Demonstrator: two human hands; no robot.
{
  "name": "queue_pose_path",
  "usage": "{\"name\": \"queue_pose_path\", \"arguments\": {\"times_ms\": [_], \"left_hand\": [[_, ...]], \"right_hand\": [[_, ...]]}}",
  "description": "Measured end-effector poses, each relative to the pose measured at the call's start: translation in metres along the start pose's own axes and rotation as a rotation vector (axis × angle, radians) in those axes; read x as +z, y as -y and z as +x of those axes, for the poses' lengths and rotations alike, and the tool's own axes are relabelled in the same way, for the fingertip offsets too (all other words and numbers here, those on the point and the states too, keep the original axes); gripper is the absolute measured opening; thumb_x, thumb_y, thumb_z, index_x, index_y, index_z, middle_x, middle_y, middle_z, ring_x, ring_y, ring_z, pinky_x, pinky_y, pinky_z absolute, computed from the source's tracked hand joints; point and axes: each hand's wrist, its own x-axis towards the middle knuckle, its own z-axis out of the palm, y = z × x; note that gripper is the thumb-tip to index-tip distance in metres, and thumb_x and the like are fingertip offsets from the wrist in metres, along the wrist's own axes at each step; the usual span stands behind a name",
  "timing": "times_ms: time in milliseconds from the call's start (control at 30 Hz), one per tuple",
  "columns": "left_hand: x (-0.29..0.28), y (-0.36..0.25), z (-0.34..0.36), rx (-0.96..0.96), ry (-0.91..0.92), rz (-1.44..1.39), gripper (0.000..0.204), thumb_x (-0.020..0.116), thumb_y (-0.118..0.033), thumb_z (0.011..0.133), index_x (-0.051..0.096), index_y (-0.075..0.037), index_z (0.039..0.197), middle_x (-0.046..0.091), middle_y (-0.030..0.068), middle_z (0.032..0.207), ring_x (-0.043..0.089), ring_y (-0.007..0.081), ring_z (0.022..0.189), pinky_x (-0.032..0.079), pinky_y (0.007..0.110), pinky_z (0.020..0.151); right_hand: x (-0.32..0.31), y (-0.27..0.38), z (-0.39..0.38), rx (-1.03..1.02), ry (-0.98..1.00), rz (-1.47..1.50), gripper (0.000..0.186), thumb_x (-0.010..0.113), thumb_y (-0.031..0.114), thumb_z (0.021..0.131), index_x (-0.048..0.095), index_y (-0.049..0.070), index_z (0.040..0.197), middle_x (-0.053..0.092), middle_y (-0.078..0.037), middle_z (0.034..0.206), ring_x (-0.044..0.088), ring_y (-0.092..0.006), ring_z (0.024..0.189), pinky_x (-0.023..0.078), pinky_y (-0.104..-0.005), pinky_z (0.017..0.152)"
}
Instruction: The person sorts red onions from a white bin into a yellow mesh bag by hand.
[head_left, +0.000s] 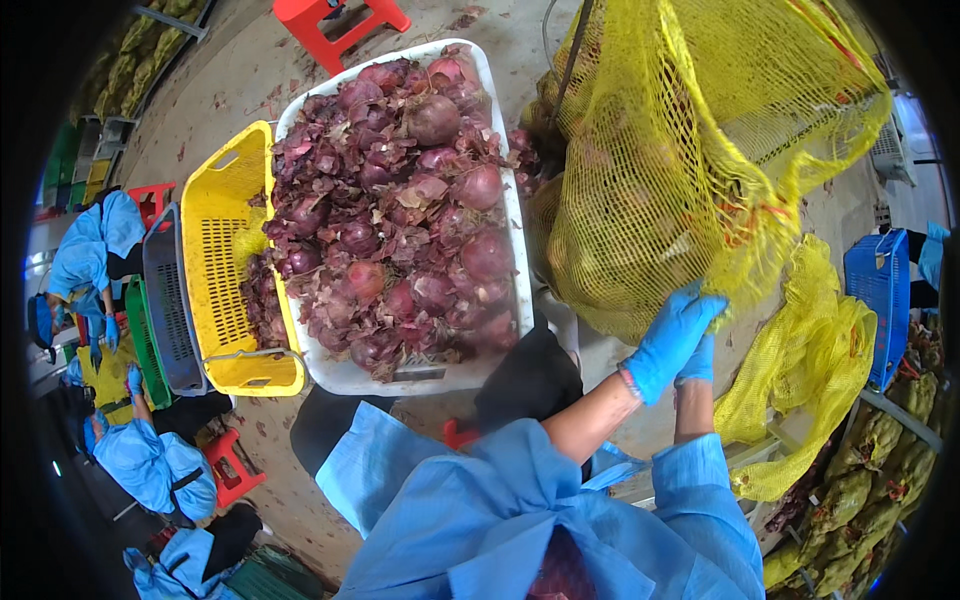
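A large yellow mesh bag (640,200) stands at the right, bulging low down with round contents seen dimly through the net. Its upper part hangs loose and gapes toward the far right. My left hand (665,345), in a blue glove, is closed on the near side of the net. Just behind it is my right hand (697,362), also gloved; its fingers are hidden by the left hand and the bag. Left of the bag, a white crate (517,250) is heaped with red onions (430,120) and loose dry skins.
A yellow basket (215,270) with onion skins adjoins the white crate. Red stools (340,25), an empty mesh bag (800,360) and a blue crate (875,300) stand or lie around. Co-workers in blue (155,460) are at the left; filled sacks (860,500) lie lower right.
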Motion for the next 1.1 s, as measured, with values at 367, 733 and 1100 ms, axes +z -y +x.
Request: {"name": "queue_pose_path", "arguments": {"times_ms": [367, 733, 1100], "left_hand": [[-0.012, 0.028, -0.007, 0.247, -0.250, 0.458, 0.032, 0.057, -0.019, 0.088, 0.059, 0.002, 0.112, 0.068, 0.0157, 0.097, 0.064, 0.0249, 0.087, 0.049, 0.036, 0.079], [-0.034, -0.002, -0.042, 0.032, -0.329, 0.723, 0.034, 0.062, -0.010, 0.089, 0.055, 0.002, 0.120, 0.063, 0.0054, 0.106, 0.058, 0.0120, 0.097, 0.047, 0.027, 0.087], [-0.100, -0.162, -0.106, 0.351, -0.480, 0.451, 0.031, 0.053, -0.008, 0.093, 0.053, 0.000, 0.123, 0.061, 0.0094, 0.112, 0.061, 0.0156, 0.094, 0.049, 0.028, 0.084]], "right_hand": [[-0.006, -0.011, -0.065, 0.305, -0.477, -0.199, 0.044, 0.056, 0.042, 0.090, 0.053, 0.014, 0.124, 0.059, -0.009, 0.111, 0.057, -0.0276, 0.097, 0.048, -0.0467, 0.087], [0.010, -0.095, -0.066, 0.495, -0.374, -0.226, 0.039, 0.043, 0.046, 0.096, 0.061, 0.014, 0.109, 0.065, -0.009, 0.092, 0.062, -0.0268, 0.085, 0.051, -0.0477, 0.077], [0.189, -0.007, -0.111, 0.236, 0.184, -1.144, 0.031, 0.048, 0.025, 0.097, 0.065, -0.001, 0.098, 0.069, -0.011, 0.095, 0.065, -0.0209, 0.082, 0.051, -0.0315, 0.073]]}}
